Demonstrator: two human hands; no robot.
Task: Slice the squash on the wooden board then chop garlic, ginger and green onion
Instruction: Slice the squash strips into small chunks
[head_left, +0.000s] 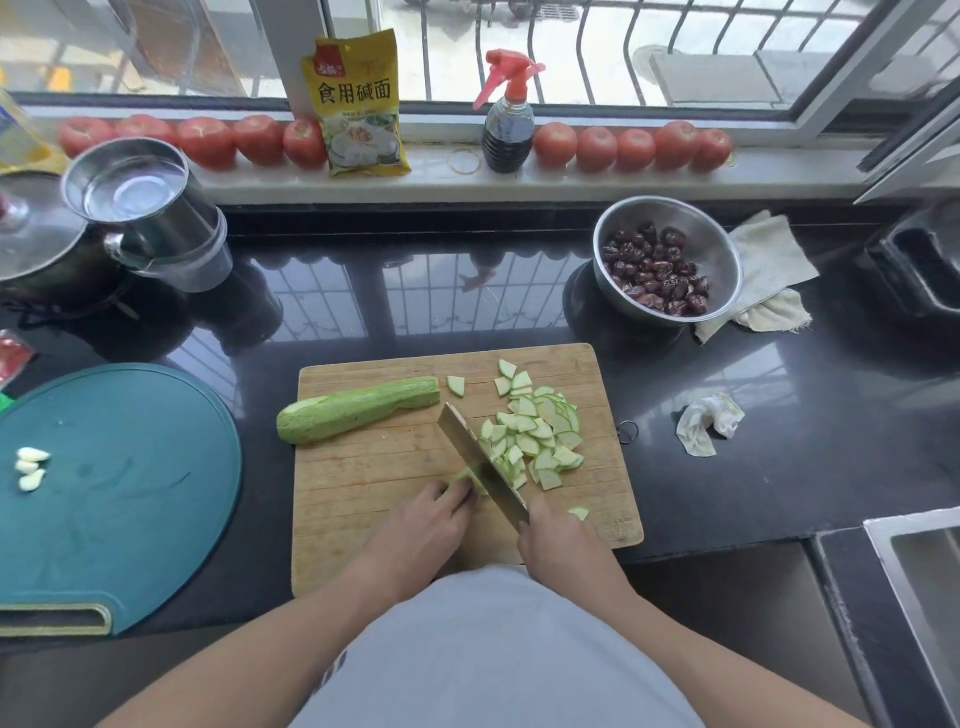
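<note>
- The squash is partly sliced: a heap of slices lies on the right of the wooden board, and a small stub sits under the knife near the board's front.
- The left hand presses curled fingers on that stub; the right hand is wrapped round the knife handle, blade down among the slices.
- A long half of squash lies uncut at the board's back left, so slicing looks roughly half done.
- Garlic, peeled and whole, waits on the teal board at the left; ginger and green onion are not visible, perhaps out of view.
- A steel bowl behind the board holds dark red dates.
- A steel cup at back left appears to hold water.
- On the sill stand tomatoes, a yellow packet and a spray bottle of dark liquid.
</note>
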